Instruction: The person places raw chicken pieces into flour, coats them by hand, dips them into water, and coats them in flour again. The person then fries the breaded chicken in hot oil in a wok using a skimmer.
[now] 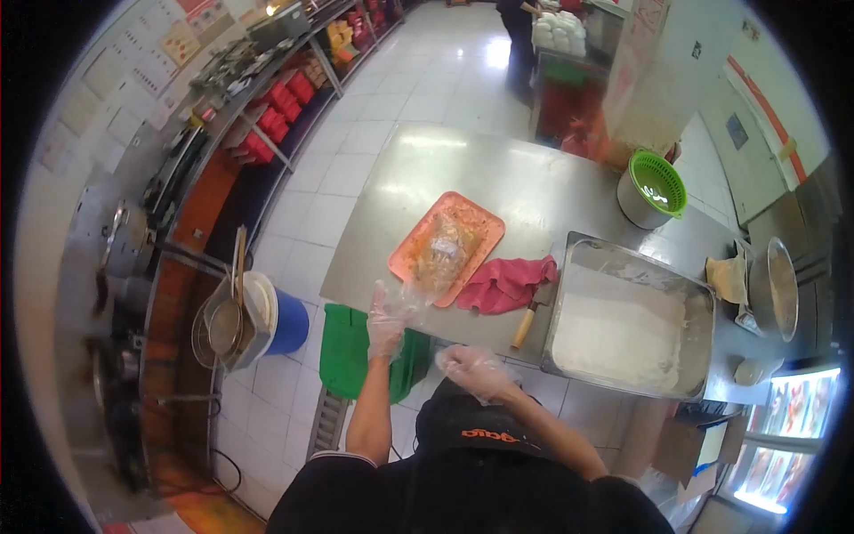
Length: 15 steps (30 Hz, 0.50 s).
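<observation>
A clear plastic bag of food [442,254] lies on an orange-pink tray [481,220] on the steel table. My left hand [386,325], in a clear glove, is at the bag's near end, closed on its loose plastic. Lower and to the right, my right hand [478,369], also gloved, is held in front of the table edge with its fingers curled together; whatever may be in them is too small to make out. Right of the tray are a red cloth [505,285] and a knife with a wooden handle [525,327].
A deep metal pan of white powder [618,325] sits at the right, with a green basket in a pot [656,182] behind it. Below the left table edge are a green bin [345,351] and a blue bucket [292,322]. Another person [518,36] stands far back.
</observation>
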Each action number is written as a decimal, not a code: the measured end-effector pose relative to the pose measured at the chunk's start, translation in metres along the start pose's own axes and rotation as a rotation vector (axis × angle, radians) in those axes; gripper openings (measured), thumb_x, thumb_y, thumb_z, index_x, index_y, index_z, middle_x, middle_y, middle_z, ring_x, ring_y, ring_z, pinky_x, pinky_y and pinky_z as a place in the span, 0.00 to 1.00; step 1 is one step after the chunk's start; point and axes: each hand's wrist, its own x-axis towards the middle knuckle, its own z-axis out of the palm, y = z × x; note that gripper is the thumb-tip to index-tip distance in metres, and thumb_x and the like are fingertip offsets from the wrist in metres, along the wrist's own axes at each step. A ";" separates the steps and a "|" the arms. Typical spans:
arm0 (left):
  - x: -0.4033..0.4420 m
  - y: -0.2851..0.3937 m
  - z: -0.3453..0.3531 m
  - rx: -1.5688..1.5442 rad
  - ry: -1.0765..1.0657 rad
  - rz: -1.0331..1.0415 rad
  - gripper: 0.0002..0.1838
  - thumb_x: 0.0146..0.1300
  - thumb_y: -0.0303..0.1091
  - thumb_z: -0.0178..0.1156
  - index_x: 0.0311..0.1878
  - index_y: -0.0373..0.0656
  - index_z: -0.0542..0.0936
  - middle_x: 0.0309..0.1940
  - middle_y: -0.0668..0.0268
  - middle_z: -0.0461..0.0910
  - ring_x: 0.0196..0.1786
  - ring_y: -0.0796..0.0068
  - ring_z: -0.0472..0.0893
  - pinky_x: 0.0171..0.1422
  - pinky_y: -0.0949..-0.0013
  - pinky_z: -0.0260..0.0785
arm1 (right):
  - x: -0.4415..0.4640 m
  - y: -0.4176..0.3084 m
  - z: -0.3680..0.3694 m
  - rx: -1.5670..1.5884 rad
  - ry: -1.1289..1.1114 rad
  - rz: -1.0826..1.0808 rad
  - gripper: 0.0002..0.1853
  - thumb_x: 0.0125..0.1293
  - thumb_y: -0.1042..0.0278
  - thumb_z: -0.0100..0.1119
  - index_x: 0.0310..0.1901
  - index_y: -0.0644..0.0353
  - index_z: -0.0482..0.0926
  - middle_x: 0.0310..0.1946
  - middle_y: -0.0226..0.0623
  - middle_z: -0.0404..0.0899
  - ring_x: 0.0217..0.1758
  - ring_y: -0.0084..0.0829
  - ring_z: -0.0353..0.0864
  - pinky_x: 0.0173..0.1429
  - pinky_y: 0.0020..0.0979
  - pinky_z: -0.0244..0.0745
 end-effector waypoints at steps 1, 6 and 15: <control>0.016 0.014 0.002 -0.019 -0.023 0.026 0.32 0.60 0.32 0.70 0.69 0.43 0.74 0.56 0.59 0.84 0.54 0.66 0.83 0.55 0.63 0.77 | 0.017 -0.017 0.008 -0.033 -0.020 -0.078 0.15 0.72 0.58 0.53 0.45 0.60 0.82 0.36 0.50 0.82 0.42 0.55 0.81 0.49 0.49 0.75; 0.089 0.023 0.014 0.457 -0.392 0.108 0.12 0.64 0.30 0.64 0.48 0.38 0.87 0.39 0.61 0.88 0.38 0.70 0.84 0.44 0.65 0.77 | 0.084 -0.045 0.046 -0.230 -0.034 -0.074 0.18 0.74 0.64 0.48 0.61 0.60 0.75 0.48 0.59 0.80 0.55 0.60 0.78 0.58 0.51 0.73; 0.134 0.096 0.049 0.194 -0.595 0.291 0.08 0.64 0.29 0.62 0.43 0.38 0.86 0.33 0.58 0.86 0.36 0.67 0.84 0.43 0.64 0.77 | 0.077 -0.103 -0.014 -0.102 0.762 0.076 0.21 0.75 0.65 0.51 0.66 0.62 0.72 0.58 0.57 0.78 0.62 0.58 0.77 0.67 0.44 0.72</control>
